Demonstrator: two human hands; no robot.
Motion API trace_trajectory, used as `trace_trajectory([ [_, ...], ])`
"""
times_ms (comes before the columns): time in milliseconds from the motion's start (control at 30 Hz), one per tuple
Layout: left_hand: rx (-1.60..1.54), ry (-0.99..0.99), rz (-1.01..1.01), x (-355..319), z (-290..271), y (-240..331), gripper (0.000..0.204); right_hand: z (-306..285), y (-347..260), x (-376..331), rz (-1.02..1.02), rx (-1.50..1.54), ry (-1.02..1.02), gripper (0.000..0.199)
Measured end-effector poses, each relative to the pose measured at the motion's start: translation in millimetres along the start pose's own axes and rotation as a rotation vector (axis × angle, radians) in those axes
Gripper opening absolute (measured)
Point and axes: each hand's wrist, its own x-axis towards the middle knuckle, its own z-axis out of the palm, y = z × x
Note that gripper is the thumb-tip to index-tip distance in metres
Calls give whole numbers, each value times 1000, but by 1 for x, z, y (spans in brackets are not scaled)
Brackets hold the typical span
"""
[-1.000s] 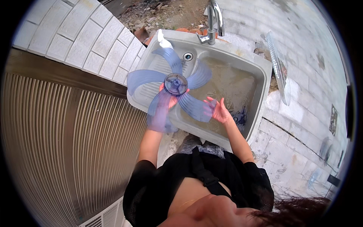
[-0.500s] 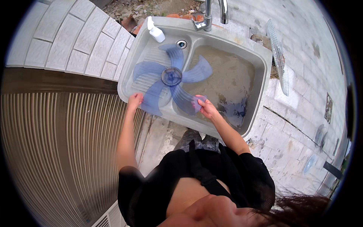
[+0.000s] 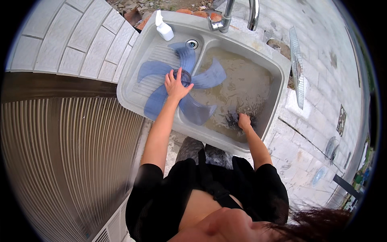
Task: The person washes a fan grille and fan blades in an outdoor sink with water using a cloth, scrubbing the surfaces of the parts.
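A translucent blue fan blade with several curved vanes lies across the ribbed drainboard and the divider of a grey double-basin sink. My left hand spans its round hub, thumb on one side and fingers on the other, holding it. My right hand dips into the murky water of the right basin. Its fingers look closed and are partly under the surface, beside a dark, rippled patch. What they hold, if anything, is hidden.
A white spray bottle stands at the sink's far left corner, near a drain. The chrome faucet rises at the far edge. A wire fan guard leans on the right. Corrugated panelling borders the left.
My left hand has moved from a near-left vane to the hub. My right hand has let go of the near-right vane and gone down into the water.
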Motion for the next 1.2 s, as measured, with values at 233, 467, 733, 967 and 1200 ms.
trace_trajectory([
  [233,-17,12,-14,2,1,16,90,-128,-55,5,99,1822,-336,11],
  [467,-70,20,25,6,0,20,99,-185,-205,-1,-536,1571,182,19],
  [733,-159,-14,1,8,-5,16,102,-148,-205,86,-720,390,727,28],
  [967,-137,-10,11,12,-8,20,101,-151,-174,141,-193,515,904,16],
  [1200,-139,11,62,12,-3,13,102,-136,-212,53,-893,465,696,20],
])
